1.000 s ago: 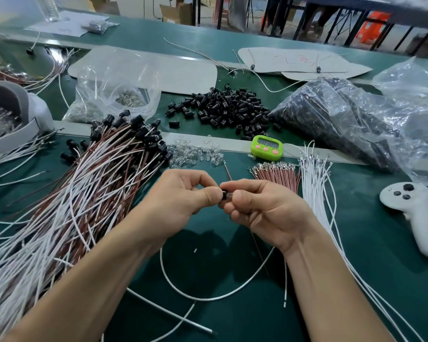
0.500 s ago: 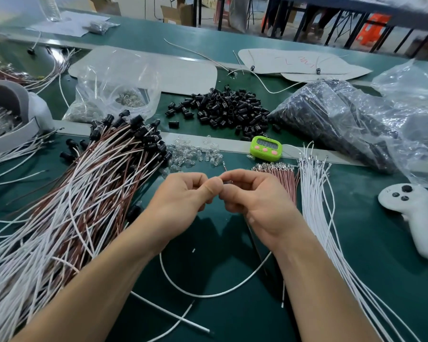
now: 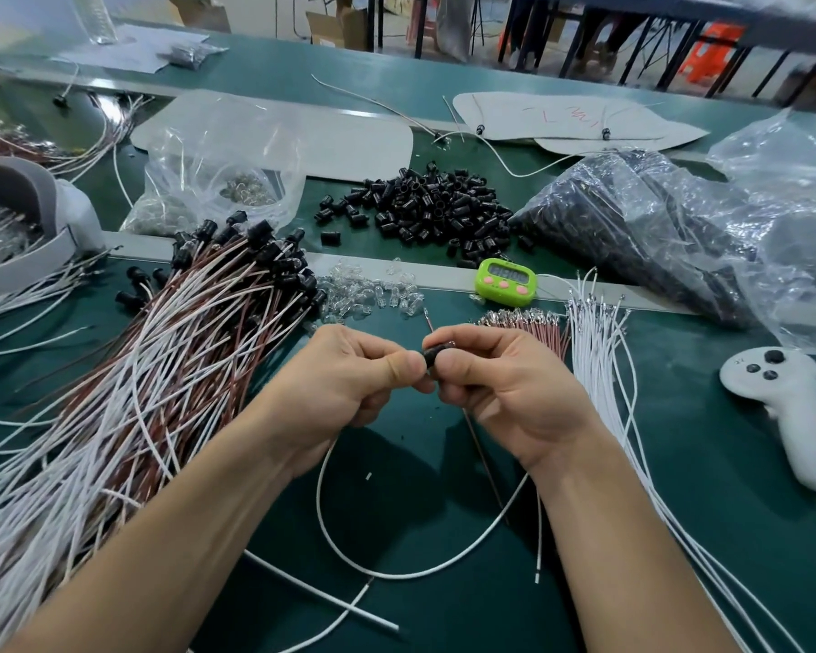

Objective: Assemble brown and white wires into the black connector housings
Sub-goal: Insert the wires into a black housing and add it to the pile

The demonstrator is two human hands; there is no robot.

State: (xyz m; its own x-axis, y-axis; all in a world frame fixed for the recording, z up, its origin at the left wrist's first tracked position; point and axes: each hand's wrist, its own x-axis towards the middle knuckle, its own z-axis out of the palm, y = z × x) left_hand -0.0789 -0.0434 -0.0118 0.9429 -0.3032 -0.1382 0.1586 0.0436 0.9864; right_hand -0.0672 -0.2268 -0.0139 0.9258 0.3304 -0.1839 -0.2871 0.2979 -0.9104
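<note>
My left hand and my right hand meet above the green mat, thumbs tip to tip. Between their fingertips they pinch a small black connector housing. A white wire loops down from the hands, and a brown wire runs down below my right hand. Loose black housings lie in a pile further back. Bare brown wires and bare white wires lie to the right. A big heap of finished wires with black housings fills the left side.
A green timer sits on the grey strip. Small clear bulbs are scattered beside it. A white controller lies at the right. Plastic bags of parts lie at the back right, another bag at the back left.
The hands have stayed together at the middle and shifted slightly. The black housing shows again between the fingertips; half a second ago the fingers covered it.
</note>
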